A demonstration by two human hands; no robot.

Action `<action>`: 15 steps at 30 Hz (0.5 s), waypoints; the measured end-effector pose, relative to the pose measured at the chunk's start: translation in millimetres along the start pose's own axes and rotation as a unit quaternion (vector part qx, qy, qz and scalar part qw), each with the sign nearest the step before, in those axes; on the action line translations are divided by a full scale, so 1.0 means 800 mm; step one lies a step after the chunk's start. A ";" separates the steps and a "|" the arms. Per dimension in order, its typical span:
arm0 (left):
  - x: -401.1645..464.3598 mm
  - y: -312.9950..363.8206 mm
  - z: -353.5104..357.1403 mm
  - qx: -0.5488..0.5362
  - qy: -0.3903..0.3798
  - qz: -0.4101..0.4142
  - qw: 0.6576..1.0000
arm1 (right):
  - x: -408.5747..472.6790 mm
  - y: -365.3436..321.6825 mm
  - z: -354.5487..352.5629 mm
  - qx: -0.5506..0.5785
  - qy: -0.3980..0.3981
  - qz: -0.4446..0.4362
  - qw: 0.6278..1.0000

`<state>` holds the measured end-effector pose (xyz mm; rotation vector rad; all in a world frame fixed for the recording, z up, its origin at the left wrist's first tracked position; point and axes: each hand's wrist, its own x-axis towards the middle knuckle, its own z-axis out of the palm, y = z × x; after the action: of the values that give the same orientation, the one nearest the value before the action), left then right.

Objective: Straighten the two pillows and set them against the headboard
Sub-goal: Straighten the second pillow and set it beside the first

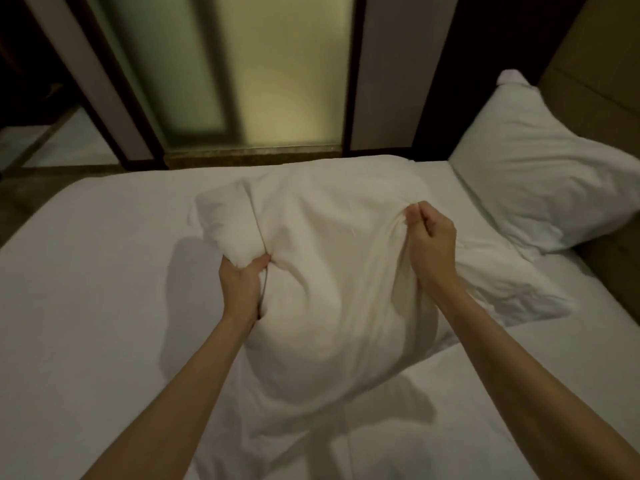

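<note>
Two white pillows on a white bed, one lifted and one resting at the headboard.

The near pillow (318, 271) fills the centre, plump and creased, tilted up off the sheet, its case bunched at 9 o'clock and at 2 o'clock where hands grip it; its shadow falls on the sheet at its left. The far pillow (533, 174) lies at 2 o'clock, slanted, leaning against the brown padded headboard (599, 81), one corner poking upward.
</note>
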<state>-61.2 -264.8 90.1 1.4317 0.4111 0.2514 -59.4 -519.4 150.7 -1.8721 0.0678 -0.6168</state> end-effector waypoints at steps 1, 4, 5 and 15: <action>-0.009 -0.003 0.019 0.001 -0.006 0.001 1.000 | 0.003 0.006 -0.022 -0.004 0.008 -0.001 1.000; -0.043 -0.018 0.095 0.013 -0.038 0.000 0.999 | 0.009 0.039 -0.106 -0.019 0.041 0.012 0.999; -0.052 -0.027 0.118 0.019 -0.052 -0.001 0.998 | 0.008 0.052 -0.128 -0.026 0.053 0.019 0.998; -0.091 -0.168 0.186 0.179 -0.158 -0.087 0.967 | -0.068 0.234 -0.237 -0.168 -0.042 0.224 0.959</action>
<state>-74.7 -446.1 -20.6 1.7447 0.3263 -0.2033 -145.2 -736.9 11.5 -2.1116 0.5569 -0.2185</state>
